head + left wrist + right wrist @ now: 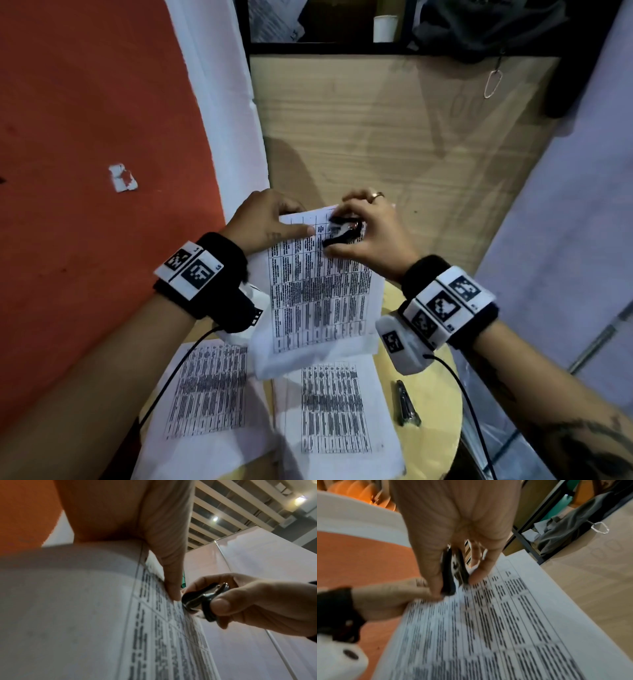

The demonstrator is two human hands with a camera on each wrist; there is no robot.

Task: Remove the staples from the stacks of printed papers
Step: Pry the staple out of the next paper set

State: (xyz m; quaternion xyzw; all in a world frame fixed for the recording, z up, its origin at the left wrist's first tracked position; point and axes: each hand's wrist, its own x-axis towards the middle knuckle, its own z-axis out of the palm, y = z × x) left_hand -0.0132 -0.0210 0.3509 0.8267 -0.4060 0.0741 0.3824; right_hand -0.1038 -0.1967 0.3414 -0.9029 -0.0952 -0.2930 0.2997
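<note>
A stack of printed papers [318, 291] with dense tables is lifted off the round table. My left hand [270, 222] holds its upper left corner, thumb flat on the top sheet [171, 588]. My right hand [366, 233] pinches a black claw staple remover [342, 233] between thumb and fingers, its jaws pressed on the sheet's top edge. In the left wrist view the staple remover [200, 599] sits just right of my thumb tip. The right wrist view shows the staple remover [453, 572] blurred over the printed papers [488, 622]. The staple itself is hidden.
Two more printed stacks [209, 387] [335, 407] lie on the yellow round table [431, 387]. A metal tool [407, 404] rests at the table's right side. An orange wall [85, 137] stands to the left, a wooden panel [376, 130] ahead, a grey partition [565, 205] to the right.
</note>
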